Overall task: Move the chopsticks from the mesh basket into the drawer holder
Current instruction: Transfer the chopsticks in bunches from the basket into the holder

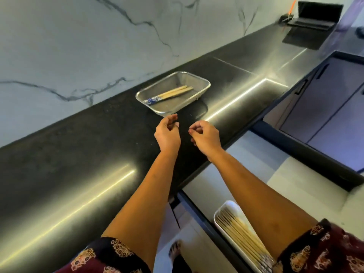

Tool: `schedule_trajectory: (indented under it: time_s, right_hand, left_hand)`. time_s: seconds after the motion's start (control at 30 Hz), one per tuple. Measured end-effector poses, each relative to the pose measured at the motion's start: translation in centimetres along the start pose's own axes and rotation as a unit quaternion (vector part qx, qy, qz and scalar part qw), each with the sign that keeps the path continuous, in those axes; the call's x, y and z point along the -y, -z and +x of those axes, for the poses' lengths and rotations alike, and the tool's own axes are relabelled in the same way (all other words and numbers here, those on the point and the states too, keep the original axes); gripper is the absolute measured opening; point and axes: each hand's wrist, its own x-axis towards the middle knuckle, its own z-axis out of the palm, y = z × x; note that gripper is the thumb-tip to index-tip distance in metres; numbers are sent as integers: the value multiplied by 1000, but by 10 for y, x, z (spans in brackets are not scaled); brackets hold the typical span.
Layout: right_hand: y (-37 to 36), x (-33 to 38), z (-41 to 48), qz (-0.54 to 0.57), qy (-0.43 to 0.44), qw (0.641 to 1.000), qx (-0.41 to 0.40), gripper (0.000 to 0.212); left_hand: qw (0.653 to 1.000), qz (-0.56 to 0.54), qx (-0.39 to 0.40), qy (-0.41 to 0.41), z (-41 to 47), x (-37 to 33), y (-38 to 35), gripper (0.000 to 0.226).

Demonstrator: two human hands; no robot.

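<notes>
A metal mesh basket (173,93) sits on the dark counter (78,154), about midway between the marble wall and the counter's front edge. Inside it lie a few wooden chopsticks (169,94) with blue patterned ends, resting along the basket floor toward its back wall side. Both hands hover over the counter just in front of the basket's near rim, touching nothing: the left hand (167,133) has loosely curled fingers and is empty, and the right hand (205,137) is also loosely curled and empty. Below the counter's front edge, a white holder (221,209) in the open drawer already carries a row of chopsticks
</notes>
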Motion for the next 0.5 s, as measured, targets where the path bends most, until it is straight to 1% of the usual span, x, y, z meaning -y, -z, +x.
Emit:
schedule_trajectory:
  time_s: [0.1,0.23,0.37,0.5]
  right_hand:
    - [-17,34,37,61,-20,998,2,4]
    - [-47,60,86,137,-72,988,25,8]
    - [-80,72,137,193,-134,971,36,12]
    - [-108,69,181,233,-217,947,30,13]
  left_hand:
    - [999,-23,-26,23,49,-13,13,26]
    - [999,-11,-16,28,110,-18,25,25]
    - [997,70,19,16,162,-9,32,23]
    - [984,164,73,-6,206,4,32,25]
